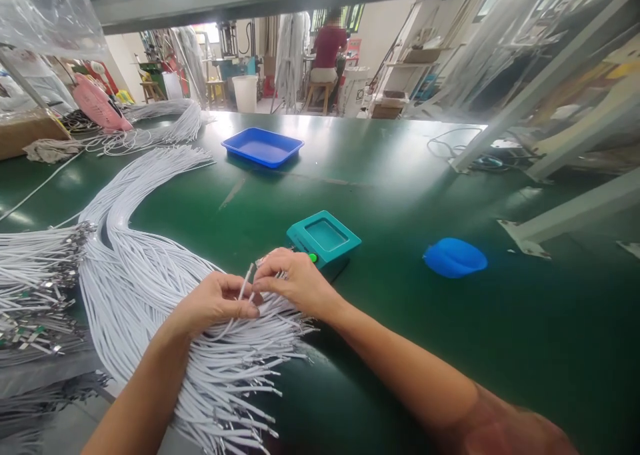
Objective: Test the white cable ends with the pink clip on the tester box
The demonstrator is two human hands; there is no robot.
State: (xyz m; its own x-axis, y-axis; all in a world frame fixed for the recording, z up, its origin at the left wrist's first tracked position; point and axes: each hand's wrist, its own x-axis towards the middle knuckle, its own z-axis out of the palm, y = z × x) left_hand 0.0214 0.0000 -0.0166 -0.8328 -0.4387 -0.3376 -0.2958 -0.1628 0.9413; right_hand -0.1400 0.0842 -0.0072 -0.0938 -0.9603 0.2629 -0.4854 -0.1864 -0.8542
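A large bundle of white cables [150, 268] curves across the table, its stripped ends fanned out below my hands. Between the thumb and fingers of my left hand [215, 299] is a white cable [245, 283], its end pointing up. My right hand [295, 278] pinches close beside it, fingertips closed at a cable end with a small metallic piece; the exact grip is partly hidden. Just beyond the right hand sits a teal device [327, 238] with a square recess on top and a lit green button [313, 258].
A blue tray [263, 149] lies toward the back, and a blue rounded object [455, 257] rests at right. More cables with metal connectors [40, 288] spread at left. Metal frame legs [575, 215] stand on the right. A person [327, 51] sits on a stool in the background.
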